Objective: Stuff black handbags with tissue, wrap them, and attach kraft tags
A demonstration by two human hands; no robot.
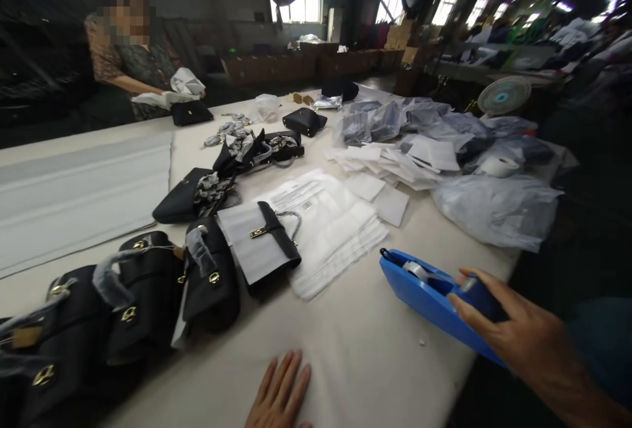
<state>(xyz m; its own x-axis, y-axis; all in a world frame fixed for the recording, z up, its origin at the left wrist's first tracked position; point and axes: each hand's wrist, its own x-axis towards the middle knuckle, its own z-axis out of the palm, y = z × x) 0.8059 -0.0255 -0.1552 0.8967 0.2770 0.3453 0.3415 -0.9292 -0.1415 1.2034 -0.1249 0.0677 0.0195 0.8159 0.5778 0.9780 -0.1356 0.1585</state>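
My right hand [526,329] grips the near end of a blue tape dispenser [424,296] at the table's right edge, thumb and fingers around a dark blue part. A roll of clear tape [415,270] sits inside the dispenser. Flat on the pale table [365,349] at the bottom middle lies my left hand [281,392], fingers stretched out and nothing in it. Beyond it stands a black handbag [276,243] with a white sheet over its front and a gold clasp. Next to that bag is a stack of clear plastic bags [330,224] with printing.
Several black handbags [143,296] with wrapped handles line the left front. White sheets [409,161] and plastic-wrapped items [395,118] are heaped at the back right, near a fan [503,95]. A co-worker [138,59] handles a bag across the table.
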